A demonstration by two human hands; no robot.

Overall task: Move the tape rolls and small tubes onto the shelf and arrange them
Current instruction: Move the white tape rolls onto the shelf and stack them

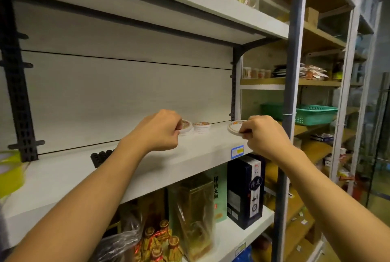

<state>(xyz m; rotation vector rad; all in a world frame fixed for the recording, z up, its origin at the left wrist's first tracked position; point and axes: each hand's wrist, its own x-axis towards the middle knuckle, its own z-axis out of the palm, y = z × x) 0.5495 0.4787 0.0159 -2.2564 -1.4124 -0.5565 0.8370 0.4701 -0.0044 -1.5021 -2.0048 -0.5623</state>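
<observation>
Left hand [162, 130] grips a stack [186, 127]; right hand [260, 133] pinches a roll [234, 127] at the shelf [147, 164] edge, where a slip could drop it.

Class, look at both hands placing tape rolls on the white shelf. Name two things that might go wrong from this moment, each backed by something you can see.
1. The right hand holds a tilted roll near the front edge of the shelf; released early, it may roll off.
2. The left hand grips a stack close beside a second stack; a nudge could topple either.
</observation>
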